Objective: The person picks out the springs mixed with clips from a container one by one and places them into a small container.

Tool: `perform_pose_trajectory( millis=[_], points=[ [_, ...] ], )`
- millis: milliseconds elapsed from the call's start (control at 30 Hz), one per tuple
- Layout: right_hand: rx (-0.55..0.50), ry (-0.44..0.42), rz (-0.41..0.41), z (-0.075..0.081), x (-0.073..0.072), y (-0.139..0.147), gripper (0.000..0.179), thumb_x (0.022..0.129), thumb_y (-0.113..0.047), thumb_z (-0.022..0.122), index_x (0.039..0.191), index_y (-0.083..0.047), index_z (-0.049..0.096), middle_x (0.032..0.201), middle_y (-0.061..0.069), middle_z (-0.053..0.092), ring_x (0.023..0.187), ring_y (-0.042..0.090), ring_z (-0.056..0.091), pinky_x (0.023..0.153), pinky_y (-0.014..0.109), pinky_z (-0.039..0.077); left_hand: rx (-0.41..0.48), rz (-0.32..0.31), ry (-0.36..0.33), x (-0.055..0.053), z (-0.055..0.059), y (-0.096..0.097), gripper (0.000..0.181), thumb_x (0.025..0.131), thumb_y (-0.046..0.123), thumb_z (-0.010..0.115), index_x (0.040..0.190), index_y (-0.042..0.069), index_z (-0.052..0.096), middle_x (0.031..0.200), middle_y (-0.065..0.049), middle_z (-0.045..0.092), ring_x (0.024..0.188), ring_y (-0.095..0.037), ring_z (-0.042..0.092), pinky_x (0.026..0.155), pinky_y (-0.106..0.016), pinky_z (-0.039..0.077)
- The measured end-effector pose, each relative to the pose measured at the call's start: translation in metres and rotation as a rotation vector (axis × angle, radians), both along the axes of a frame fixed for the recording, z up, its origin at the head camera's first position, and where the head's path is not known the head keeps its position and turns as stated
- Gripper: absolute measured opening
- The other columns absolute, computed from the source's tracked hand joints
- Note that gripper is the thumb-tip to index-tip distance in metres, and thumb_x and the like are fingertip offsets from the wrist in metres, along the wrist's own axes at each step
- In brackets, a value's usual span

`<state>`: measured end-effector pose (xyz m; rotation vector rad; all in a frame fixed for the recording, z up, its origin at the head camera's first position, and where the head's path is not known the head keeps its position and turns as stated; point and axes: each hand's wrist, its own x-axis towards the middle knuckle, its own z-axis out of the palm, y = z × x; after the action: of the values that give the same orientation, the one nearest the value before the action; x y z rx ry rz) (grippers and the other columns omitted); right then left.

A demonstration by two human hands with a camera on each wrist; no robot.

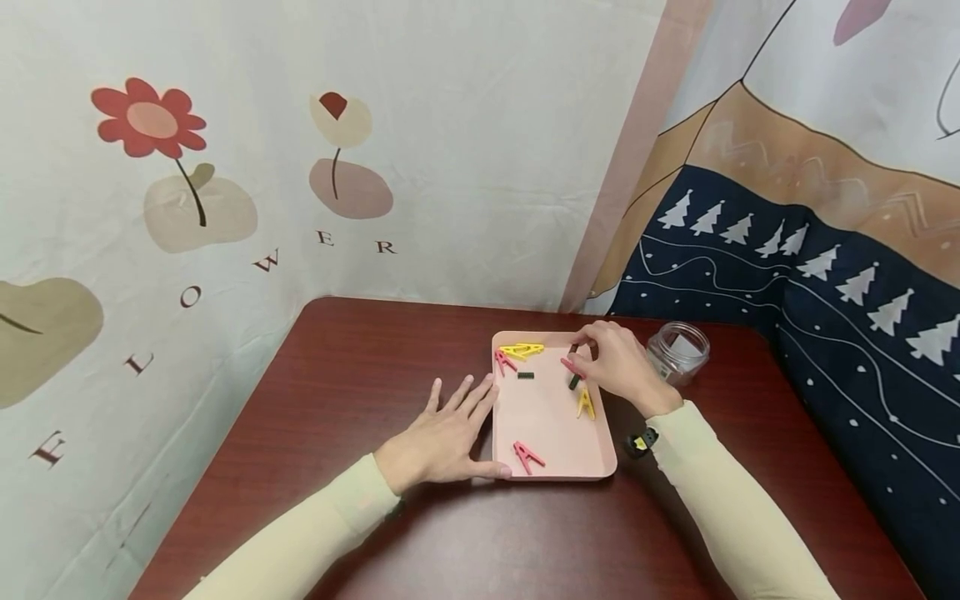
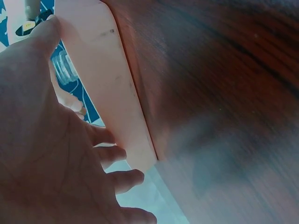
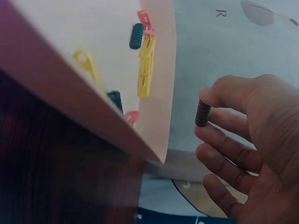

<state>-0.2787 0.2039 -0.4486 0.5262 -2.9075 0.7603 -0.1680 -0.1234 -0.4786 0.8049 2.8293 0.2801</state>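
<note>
My right hand [image 1: 618,367] pinches a small dark coil spring [image 3: 202,113] between thumb and fingertips, above the far right of a pink tray [image 1: 553,425]. Along the tray's left side, my left hand [image 1: 442,442] lies with its fingers spread and straight, touching the wall. Inside the tray, a green spring [image 1: 526,376] sits near yellow clothespins [image 1: 521,350] and a pink clothespin [image 1: 505,361] at the far left. Below my right hand are another green spring [image 1: 574,382] and a yellow clothespin [image 1: 586,404]. One more pink clothespin [image 1: 528,457] lies at the near end.
A clear open jar [image 1: 678,350] stands on the brown table [image 1: 360,367] to the right of the tray, behind my right wrist. Patterned cloth hangs [image 1: 480,167] behind the table, and a dark cloth with white trees [image 1: 720,250] hangs on the right.
</note>
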Motion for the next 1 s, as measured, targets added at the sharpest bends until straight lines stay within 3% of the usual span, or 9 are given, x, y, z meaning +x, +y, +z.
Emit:
perform_pose_trajectory(
  millis=[300, 567, 700, 800, 1000],
  points=[
    [-0.013, 0.075, -0.035, 0.005, 0.004, 0.022, 0.032, 0.104, -0.019, 0.088, 0.133, -0.007, 0.084, 0.129, 0.018, 0.081, 0.121, 0.039, 0.071, 0.106, 0.061, 0.065, 0.004, -0.006, -0.001, -0.001, -0.001, -0.002, 0.126, 0.100, 0.090, 0.065, 0.187, 0.010, 0.023, 0.199, -0.010, 0.015, 0.183, -0.046, 0.023, 0.141, -0.085, 0.013],
    [-0.041, 0.110, -0.103, 0.007, 0.007, 0.046, 0.032, 0.105, -0.018, 0.086, 0.135, -0.006, 0.083, 0.135, 0.022, 0.080, 0.125, 0.043, 0.067, 0.110, 0.067, 0.058, 0.004, -0.009, -0.005, -0.002, -0.003, -0.002, 0.126, 0.100, 0.090, 0.065, 0.188, 0.010, 0.022, 0.199, -0.009, 0.013, 0.183, -0.046, 0.020, 0.141, -0.085, 0.012],
    [-0.052, 0.158, -0.139, 0.010, 0.009, 0.057, 0.030, 0.105, -0.017, 0.086, 0.132, -0.005, 0.084, 0.131, 0.022, 0.080, 0.112, 0.040, 0.069, 0.097, 0.056, 0.060, 0.006, -0.012, -0.005, -0.003, -0.002, -0.001, 0.126, 0.100, 0.090, 0.065, 0.187, 0.010, 0.022, 0.199, -0.009, 0.013, 0.184, -0.046, 0.019, 0.141, -0.085, 0.012],
    [-0.064, 0.201, -0.171, 0.012, 0.010, 0.065, 0.027, 0.106, -0.017, 0.084, 0.130, -0.005, 0.084, 0.124, 0.021, 0.079, 0.100, 0.036, 0.068, 0.085, 0.045, 0.056, 0.006, -0.015, -0.005, -0.003, -0.001, -0.001, 0.126, 0.100, 0.090, 0.065, 0.187, 0.010, 0.022, 0.199, -0.009, 0.013, 0.184, -0.045, 0.019, 0.141, -0.085, 0.012],
    [-0.119, 0.263, -0.217, 0.011, 0.011, 0.079, 0.022, 0.106, -0.011, 0.083, 0.127, -0.003, 0.084, 0.117, 0.021, 0.077, 0.098, 0.036, 0.069, 0.084, 0.040, 0.053, -0.002, -0.017, -0.010, -0.003, 0.000, 0.000, 0.126, 0.101, 0.090, 0.064, 0.188, 0.010, 0.021, 0.199, -0.009, 0.012, 0.184, -0.045, 0.018, 0.141, -0.085, 0.012]
  ],
)
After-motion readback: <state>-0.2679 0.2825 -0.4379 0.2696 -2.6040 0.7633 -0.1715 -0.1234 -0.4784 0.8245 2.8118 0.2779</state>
